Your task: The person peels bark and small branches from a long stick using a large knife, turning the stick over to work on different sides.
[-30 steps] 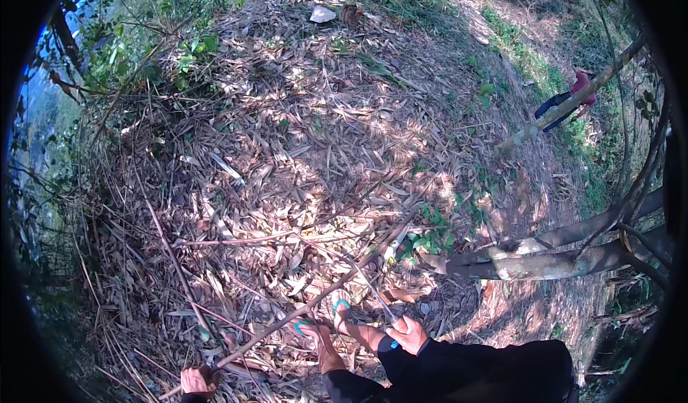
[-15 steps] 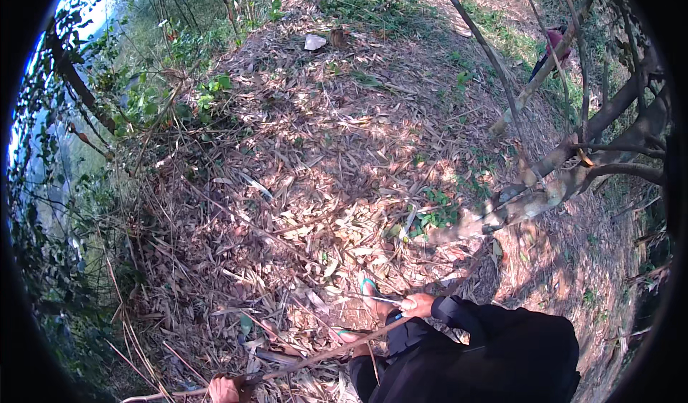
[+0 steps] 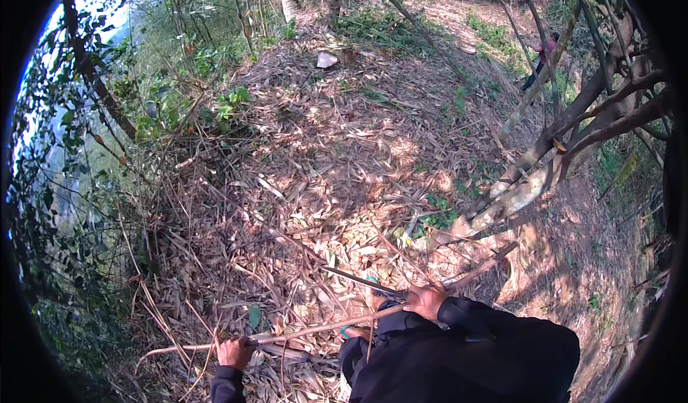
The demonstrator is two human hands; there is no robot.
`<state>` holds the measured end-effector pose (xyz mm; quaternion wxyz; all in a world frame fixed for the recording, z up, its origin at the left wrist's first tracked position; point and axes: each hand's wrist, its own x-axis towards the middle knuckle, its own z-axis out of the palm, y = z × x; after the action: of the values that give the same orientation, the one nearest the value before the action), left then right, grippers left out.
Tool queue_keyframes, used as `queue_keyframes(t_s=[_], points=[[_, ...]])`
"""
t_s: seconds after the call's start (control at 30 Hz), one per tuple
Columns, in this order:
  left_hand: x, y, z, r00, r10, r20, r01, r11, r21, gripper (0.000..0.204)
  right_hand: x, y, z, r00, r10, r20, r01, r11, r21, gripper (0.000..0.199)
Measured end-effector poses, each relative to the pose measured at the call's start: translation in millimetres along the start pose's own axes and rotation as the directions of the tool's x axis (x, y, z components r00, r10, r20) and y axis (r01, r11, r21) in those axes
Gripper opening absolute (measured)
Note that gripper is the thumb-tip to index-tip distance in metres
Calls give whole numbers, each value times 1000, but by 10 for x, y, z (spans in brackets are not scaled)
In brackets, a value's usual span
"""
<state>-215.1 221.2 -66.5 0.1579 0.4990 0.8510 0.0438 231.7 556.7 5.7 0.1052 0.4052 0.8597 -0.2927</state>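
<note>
Gripping stick (image 3: 322,327), L hand (image 3: 235,353) clamped rnd it, R hand (image 3: 426,302) closed on knife (image 3: 362,281), leaf litter (image 3: 322,166) underfoot.

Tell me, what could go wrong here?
The long blade-like tool in the right hand might slip toward the exposed feet, which wear only teal-strapped footwear. The long branch extends past both sides of the left hand, so an end could snag or spring. Loose dry leaves might slide underfoot.
</note>
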Motion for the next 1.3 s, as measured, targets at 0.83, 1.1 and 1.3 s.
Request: queue_keyframes(t_s=[0.83, 1.1, 1.3], points=[[-1247, 500, 1459, 751, -570, 332, 408, 5, -913, 69, 190, 579, 162, 985, -170, -41, 162, 975, -155, 28], [-136, 1502, 1277, 752, -449, 482, 28, -709, -705, 63, -24, 1085, 240, 980, -200, 2, 200, 978, -60, 34], [89, 1940, 1717, 766, -281, 577, 238, -711, -662, 51, -570, 1623, 290, 997, -62, 52, 68, 990, -121, 33]])
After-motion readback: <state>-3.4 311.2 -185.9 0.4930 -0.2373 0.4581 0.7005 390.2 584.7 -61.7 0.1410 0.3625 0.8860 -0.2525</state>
